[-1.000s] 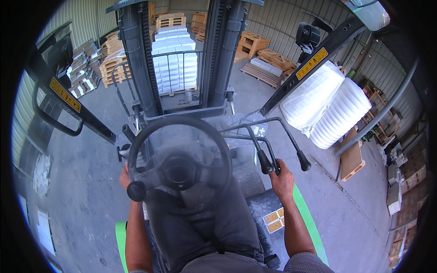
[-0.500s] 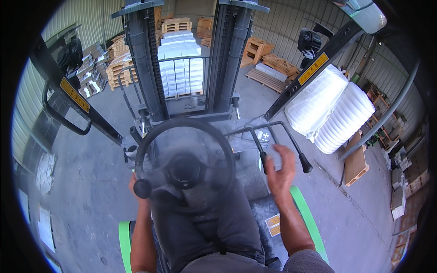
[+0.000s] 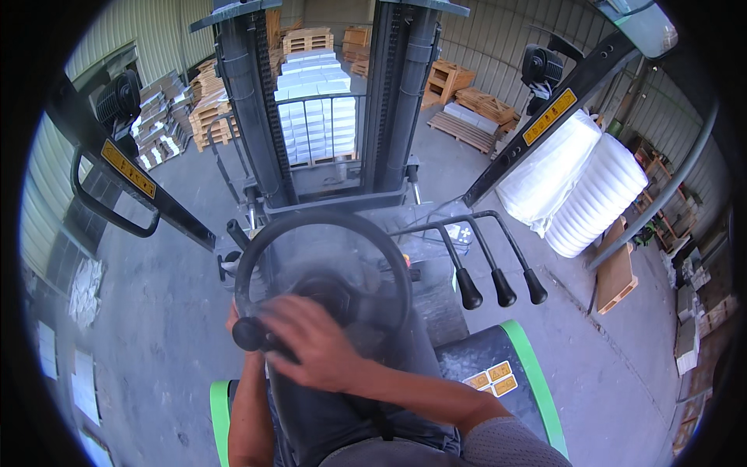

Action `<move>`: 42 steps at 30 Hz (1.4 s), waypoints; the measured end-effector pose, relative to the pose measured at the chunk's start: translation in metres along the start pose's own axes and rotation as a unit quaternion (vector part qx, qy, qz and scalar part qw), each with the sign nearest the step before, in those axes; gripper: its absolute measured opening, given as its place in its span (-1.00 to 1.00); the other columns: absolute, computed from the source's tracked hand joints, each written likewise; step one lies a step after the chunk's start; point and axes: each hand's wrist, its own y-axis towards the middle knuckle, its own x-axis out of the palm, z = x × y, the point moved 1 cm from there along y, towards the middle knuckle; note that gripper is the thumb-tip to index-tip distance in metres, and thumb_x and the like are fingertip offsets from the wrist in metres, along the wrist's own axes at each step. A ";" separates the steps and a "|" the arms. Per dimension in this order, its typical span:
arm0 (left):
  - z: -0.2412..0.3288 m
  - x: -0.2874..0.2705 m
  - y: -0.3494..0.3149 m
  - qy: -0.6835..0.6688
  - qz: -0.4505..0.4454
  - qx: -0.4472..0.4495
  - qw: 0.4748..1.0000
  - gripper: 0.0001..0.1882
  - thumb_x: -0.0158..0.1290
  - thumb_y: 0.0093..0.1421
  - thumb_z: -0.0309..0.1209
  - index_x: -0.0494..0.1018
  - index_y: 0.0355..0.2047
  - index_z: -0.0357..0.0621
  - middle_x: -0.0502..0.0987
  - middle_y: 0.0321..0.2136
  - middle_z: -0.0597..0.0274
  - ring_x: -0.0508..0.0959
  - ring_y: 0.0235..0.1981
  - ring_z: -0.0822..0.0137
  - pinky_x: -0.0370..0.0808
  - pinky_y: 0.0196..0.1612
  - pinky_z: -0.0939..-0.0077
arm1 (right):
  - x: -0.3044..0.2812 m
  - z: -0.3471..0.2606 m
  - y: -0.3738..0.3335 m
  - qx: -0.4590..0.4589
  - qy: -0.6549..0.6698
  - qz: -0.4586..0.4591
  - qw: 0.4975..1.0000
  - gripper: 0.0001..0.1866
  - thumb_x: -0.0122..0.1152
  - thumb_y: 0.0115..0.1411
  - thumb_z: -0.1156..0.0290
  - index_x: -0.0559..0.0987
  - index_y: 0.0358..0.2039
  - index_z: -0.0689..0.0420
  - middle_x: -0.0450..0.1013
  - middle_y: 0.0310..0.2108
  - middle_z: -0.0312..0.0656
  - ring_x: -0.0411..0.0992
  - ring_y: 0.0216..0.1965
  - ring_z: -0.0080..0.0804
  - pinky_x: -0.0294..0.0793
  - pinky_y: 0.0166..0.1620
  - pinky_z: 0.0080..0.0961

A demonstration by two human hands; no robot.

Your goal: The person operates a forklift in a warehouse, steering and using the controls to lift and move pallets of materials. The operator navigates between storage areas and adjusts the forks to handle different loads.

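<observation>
Ribbed wall (image 3: 498,58), hands (image 3: 319,350) at round steering wheel (image 3: 333,293)

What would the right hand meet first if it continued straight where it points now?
Probably the steering wheel's left rim, just beyond the fingertips near the black spinner knob; the right hand is motion-blurred and depth is unclear.

There is one steering wheel (image 3: 377,306). At its left part are two hands (image 3: 313,344); to its right, three levers (image 3: 504,288) and, farther, two white bundles (image 3: 597,196). Beyond it stand two mast columns (image 3: 253,101).
</observation>
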 end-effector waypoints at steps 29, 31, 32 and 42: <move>-0.113 0.004 0.141 0.103 -0.173 0.097 0.975 -0.75 0.05 0.35 -0.43 0.56 -0.23 -0.47 0.53 -0.40 0.21 0.43 -0.40 0.31 0.45 -0.30 0.34 | 0.046 0.158 0.169 0.083 -0.238 0.241 0.937 -0.86 0.30 0.10 0.40 0.57 -0.39 0.18 0.45 -0.33 -0.07 0.43 -0.15 -0.05 0.44 -0.06 -0.13; -0.111 0.009 0.143 -0.010 -0.156 0.138 0.978 -0.73 0.06 0.37 -0.42 0.57 -0.22 -0.50 0.59 -0.41 0.06 0.44 -0.43 0.25 0.48 -0.31 0.25 | 0.035 0.163 0.145 0.095 -0.234 0.252 0.934 -0.85 0.32 0.12 0.40 0.57 -0.34 0.18 0.42 -0.32 -0.07 0.42 -0.16 -0.05 0.45 -0.08 -0.14; -0.107 0.010 0.143 -0.105 -0.140 0.194 0.965 -0.71 0.06 0.38 -0.42 0.57 -0.22 -0.52 0.62 -0.41 -0.02 0.45 -0.44 0.23 0.49 -0.31 0.20 | 0.029 0.163 0.129 0.099 -0.235 0.263 0.930 -0.84 0.32 0.12 0.40 0.58 -0.32 0.18 0.42 -0.33 -0.07 0.42 -0.17 -0.05 0.45 -0.10 -0.16; -0.090 0.002 0.182 0.146 -0.229 -0.002 0.962 -0.46 -0.02 0.52 -0.13 0.52 -0.19 -0.57 0.54 -0.48 -0.29 0.31 -0.47 0.06 0.39 -0.36 0.08 | 0.053 0.078 -0.006 0.102 -0.199 0.179 0.958 -0.79 0.37 0.09 0.45 0.55 -0.27 0.17 0.36 -0.34 -0.11 0.39 -0.24 -0.09 0.41 -0.17 -0.19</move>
